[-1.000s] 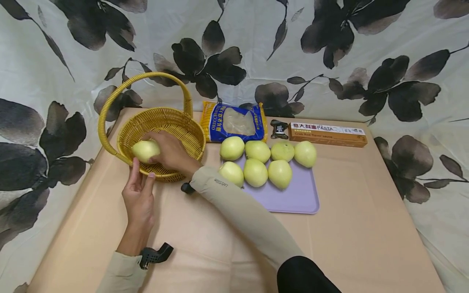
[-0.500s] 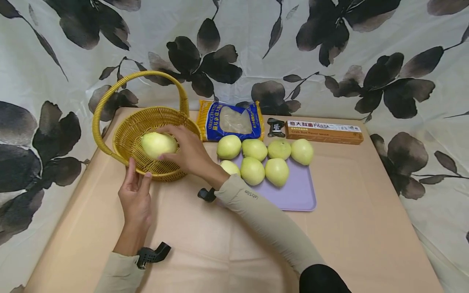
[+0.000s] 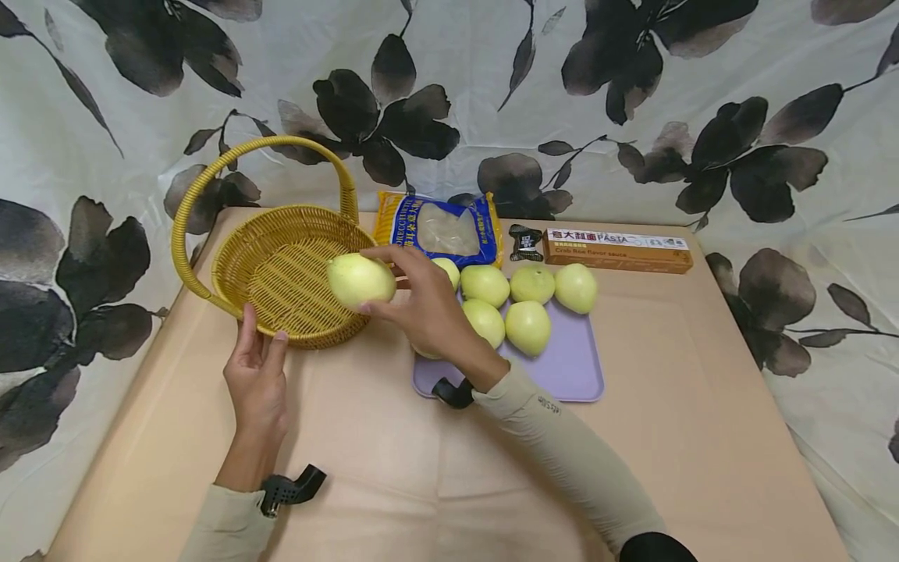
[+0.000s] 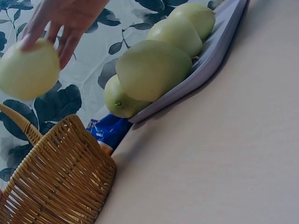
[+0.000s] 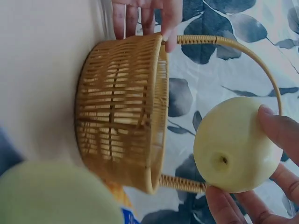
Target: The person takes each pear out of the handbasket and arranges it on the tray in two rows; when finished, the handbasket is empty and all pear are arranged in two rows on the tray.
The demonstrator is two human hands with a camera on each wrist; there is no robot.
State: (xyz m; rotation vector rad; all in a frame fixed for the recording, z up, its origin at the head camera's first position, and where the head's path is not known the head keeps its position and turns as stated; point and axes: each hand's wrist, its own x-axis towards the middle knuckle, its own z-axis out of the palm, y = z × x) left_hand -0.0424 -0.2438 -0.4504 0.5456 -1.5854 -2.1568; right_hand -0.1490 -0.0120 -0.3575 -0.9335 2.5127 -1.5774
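My right hand holds a pale green melon between thumb and fingers, above the right rim of the yellow wicker basket. In the right wrist view, the held melon shows a small stem dimple. Nothing lies on the basket's slatted floor in the head view. My left hand holds the basket's near left rim, a fingertip over the edge and other fingers against the outer wall. On the lilac tray right of the basket sit several similar melons, some partly hidden by my right hand.
Behind the tray lie a blue and yellow pasta bag, a small black packet and a brown pasta box. The basket's tall handle arches upward. A floral cloth hangs along the table's back edge.
My right hand has lifted the melon from inside the basket and carried it right, over the basket's right rim. My left hand has stayed at the rim.
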